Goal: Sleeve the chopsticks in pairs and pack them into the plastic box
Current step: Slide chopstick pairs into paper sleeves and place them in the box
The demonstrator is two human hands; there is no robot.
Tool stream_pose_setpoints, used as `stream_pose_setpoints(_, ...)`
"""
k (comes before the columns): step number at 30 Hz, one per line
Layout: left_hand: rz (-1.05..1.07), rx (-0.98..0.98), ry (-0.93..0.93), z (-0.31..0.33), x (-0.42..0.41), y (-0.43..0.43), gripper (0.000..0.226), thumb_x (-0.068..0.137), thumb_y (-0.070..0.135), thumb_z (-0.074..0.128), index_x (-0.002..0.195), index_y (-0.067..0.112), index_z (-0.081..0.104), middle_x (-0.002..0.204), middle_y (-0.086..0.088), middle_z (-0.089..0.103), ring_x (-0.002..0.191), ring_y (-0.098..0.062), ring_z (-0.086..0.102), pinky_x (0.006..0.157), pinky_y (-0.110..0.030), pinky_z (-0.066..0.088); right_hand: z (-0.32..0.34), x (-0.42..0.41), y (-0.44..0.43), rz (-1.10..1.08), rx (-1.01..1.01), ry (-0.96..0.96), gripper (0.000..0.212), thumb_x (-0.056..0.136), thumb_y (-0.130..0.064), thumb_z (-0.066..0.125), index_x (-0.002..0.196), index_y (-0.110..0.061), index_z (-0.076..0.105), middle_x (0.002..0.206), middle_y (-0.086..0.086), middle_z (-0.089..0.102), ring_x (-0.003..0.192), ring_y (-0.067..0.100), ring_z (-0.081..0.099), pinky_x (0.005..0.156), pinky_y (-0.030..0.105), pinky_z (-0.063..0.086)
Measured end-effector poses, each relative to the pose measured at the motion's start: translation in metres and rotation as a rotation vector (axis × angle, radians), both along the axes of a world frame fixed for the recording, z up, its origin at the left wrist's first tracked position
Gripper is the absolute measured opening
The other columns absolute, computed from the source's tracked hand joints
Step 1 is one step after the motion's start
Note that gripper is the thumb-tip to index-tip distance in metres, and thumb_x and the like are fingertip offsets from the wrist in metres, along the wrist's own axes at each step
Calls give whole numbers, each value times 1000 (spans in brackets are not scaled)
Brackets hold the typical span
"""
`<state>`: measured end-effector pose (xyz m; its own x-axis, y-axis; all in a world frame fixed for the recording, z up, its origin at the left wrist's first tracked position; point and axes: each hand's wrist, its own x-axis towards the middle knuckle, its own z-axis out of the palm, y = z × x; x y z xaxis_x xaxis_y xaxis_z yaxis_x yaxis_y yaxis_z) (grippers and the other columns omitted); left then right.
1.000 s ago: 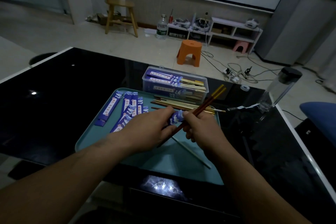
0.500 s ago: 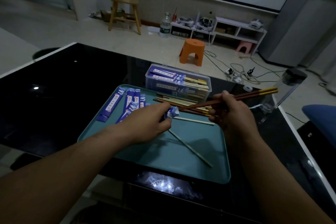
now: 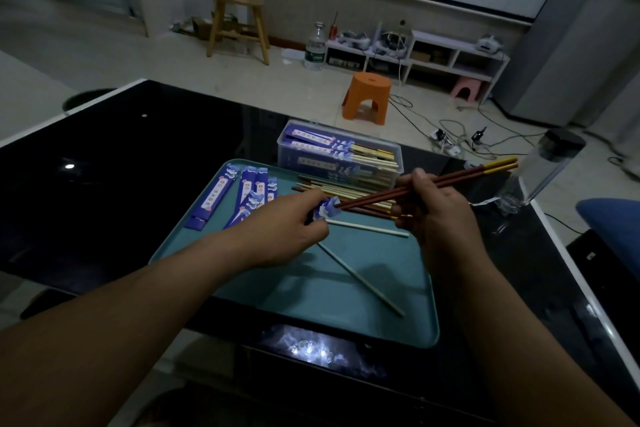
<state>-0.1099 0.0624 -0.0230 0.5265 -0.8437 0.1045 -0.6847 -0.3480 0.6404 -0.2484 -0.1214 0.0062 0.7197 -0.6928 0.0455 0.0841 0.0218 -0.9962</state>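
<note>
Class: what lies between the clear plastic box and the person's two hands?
A pile of loose wooden chopsticks on the teal plastic tray, shown in the head view.

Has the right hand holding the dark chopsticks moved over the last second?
Yes. The right hand with the chopsticks has pulled rightward over the tray toward its right edge, away from the left hand holding the sleeve, formerly right beside it.

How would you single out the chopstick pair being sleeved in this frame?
Start at the teal tray on the black table. Above it, the right hand grips a pair of chopsticks whose tips meet a blue sleeve pinched by the left hand. Unlike the sticks lying on the tray, it is lifted, dark red with gold ends.
</note>
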Motion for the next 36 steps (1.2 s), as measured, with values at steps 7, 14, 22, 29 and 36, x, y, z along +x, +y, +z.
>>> stream_pose_setpoints(7, -64, -34, 244, 6, -2, 0, 6, 102, 39, 56, 103, 34, 61, 72, 16, 57, 64, 1, 53, 61, -20, 44, -3, 3, 3, 24, -35, 35, 25, 106, -31, 56, 92, -17, 71, 77, 1, 68, 67, 13, 62, 60, 28, 47)
stream_pose_setpoints(14, -176, -23, 718, 15, -8, 3, 21, 109, 21, 48, 112, 3, 56, 87, -8, 69, 65, -25, 62, 64, -34, 51, -10, 4, 11, 158, 90, 160, 28, 102, -38, 60, 97, -13, 72, 83, 7, 66, 72, 16, 60, 67, 30, 50)
stream_pose_setpoints(22, -190, 57, 686, 12, -3, 4, 16, 109, 23, 46, 101, 11, 56, 82, -7, 62, 56, -19, 47, 57, -30, 37, -4, 1, -1, -153, 76, 184, 29, 107, -43, 50, 117, -16, 57, 102, 9, 68, 81, 20, 67, 67, 33, 54)
stream_pose_setpoints(29, -227, 155, 691, 10, -2, 6, 25, 109, 26, 48, 116, 3, 54, 85, -5, 64, 61, -22, 48, 60, -33, 40, -8, -1, -5, -102, -23, 250, 18, 110, -22, 46, 112, -10, 61, 90, 15, 67, 66, 19, 64, 59, 31, 52)
stream_pose_setpoints(36, -220, 149, 678, 9, 2, 7, 21, 108, 28, 48, 108, 8, 55, 86, -5, 66, 61, -21, 50, 63, -34, 41, -16, 5, 1, -45, -83, 317, 15, 107, -22, 51, 110, -14, 63, 87, 13, 71, 66, 22, 66, 60, 34, 50)
